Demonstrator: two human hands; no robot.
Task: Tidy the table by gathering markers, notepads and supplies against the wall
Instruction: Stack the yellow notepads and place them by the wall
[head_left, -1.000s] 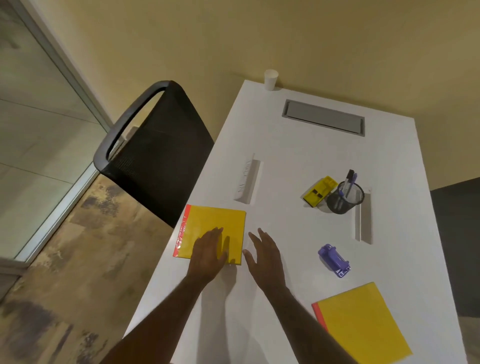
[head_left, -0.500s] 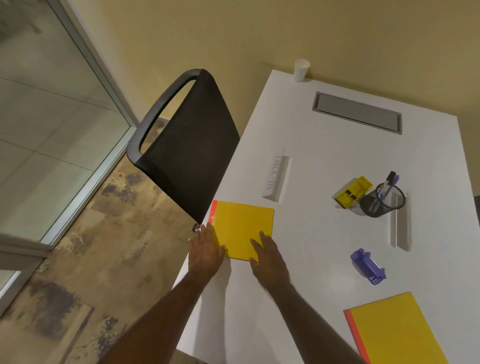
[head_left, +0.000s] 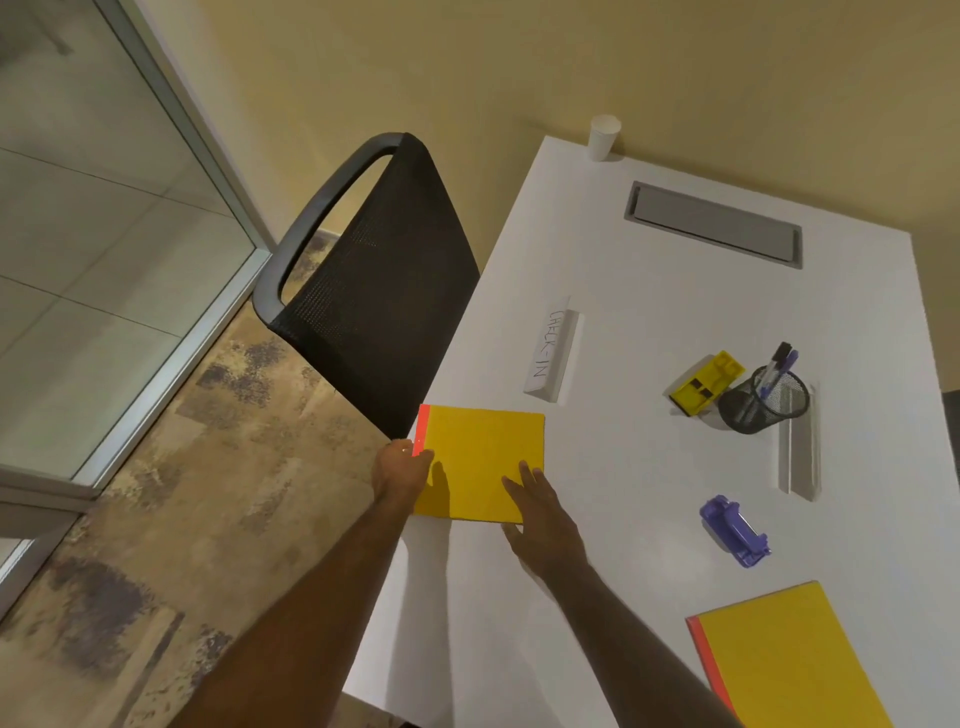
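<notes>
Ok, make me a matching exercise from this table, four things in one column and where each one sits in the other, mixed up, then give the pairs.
Things:
1. paper cup
2. purple stapler
3. mesh pen holder
4. notepad with a hand on each side

Places:
A. beside the yellow block
B. far corner by the wall
C. table edge near the chair
D. between the two notepads

Pairs: 1-B, 2-D, 3-A, 4-C

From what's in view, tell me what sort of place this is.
Probably an office meeting room or reception desk: a white table with a built-in cable hatch, a mesh chair, and a "CHECK-IN" sign.
</notes>
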